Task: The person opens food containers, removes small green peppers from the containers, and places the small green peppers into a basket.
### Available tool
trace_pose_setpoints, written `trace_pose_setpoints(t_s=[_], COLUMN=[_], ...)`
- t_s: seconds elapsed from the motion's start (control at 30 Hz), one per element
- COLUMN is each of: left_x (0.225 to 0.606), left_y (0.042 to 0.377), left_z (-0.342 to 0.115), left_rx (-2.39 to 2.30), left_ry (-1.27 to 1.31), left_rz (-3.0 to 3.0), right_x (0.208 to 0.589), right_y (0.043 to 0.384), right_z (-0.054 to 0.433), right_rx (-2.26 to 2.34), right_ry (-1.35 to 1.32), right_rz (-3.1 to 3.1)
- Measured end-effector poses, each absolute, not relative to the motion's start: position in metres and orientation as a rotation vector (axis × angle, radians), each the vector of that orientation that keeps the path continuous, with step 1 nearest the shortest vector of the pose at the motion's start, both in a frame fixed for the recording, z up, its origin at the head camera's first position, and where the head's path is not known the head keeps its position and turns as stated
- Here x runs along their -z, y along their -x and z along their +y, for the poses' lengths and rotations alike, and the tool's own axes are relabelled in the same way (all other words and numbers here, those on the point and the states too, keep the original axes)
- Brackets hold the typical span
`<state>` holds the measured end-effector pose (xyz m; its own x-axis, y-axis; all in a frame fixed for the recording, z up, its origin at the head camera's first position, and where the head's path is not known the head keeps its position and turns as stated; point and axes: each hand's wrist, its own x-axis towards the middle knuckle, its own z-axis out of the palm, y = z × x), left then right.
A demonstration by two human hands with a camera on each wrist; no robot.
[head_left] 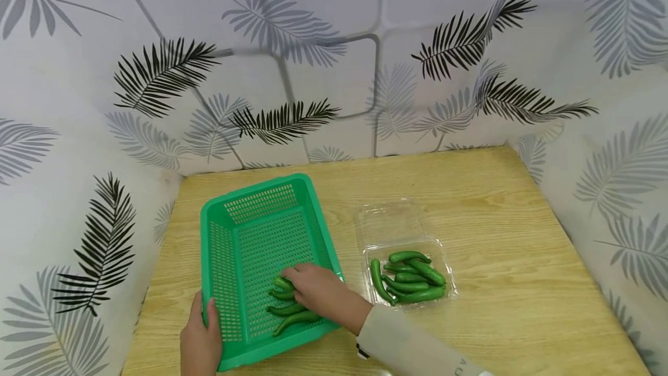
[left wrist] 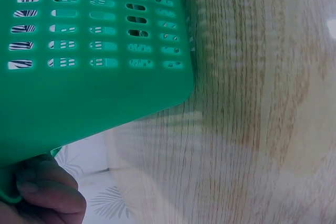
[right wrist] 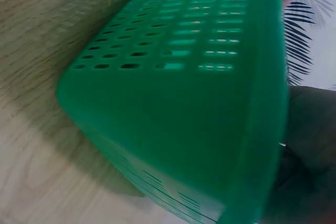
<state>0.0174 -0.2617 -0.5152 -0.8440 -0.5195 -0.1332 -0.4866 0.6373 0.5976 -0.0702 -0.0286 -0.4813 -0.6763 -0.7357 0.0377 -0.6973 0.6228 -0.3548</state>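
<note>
A green plastic basket (head_left: 271,231) with slotted walls stands on the left part of the table. My left hand (head_left: 200,335) grips its left rim near the front corner; in the left wrist view the curled fingers (left wrist: 52,190) show below the rim. My right hand (head_left: 323,292) reaches over the right side into the basket and holds a green chili pepper (head_left: 283,284), its fingertips partly hidden. Beside and under that hand lie several more green chili peppers (head_left: 292,322) on the basket floor. In the right wrist view the basket wall (right wrist: 173,108) hides most of the hand.
A clear plastic box (head_left: 367,274) with its lid (head_left: 391,222) folded back stands right of the basket. Several green chili peppers (head_left: 412,292) lie in it. The wooden table (head_left: 501,237) meets leaf-patterned walls (head_left: 334,86) at the back and sides.
</note>
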Motion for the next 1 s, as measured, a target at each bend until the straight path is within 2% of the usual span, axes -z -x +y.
trace_pose_setpoints(t_s=[0.33, 0.67, 1.0], left_x=[0.516, 0.516, 0.516], left_y=[-0.017, -0.018, -0.018], left_z=[-0.262, -0.262, -0.262], left_rx=[1.002, 1.004, 0.995], left_ry=[-0.850, -0.852, -0.846], left_rz=[-2.799, -2.794, -2.796], right_x=[0.503, 0.507, 0.484], right_y=[0.071, 0.070, 0.068], right_z=[-0.042, -0.045, -0.029], right_rx=[0.343, 0.319, 0.501], right_ry=[0.986, 0.916, 1.064], right_rz=[2.780, 2.763, 2.847])
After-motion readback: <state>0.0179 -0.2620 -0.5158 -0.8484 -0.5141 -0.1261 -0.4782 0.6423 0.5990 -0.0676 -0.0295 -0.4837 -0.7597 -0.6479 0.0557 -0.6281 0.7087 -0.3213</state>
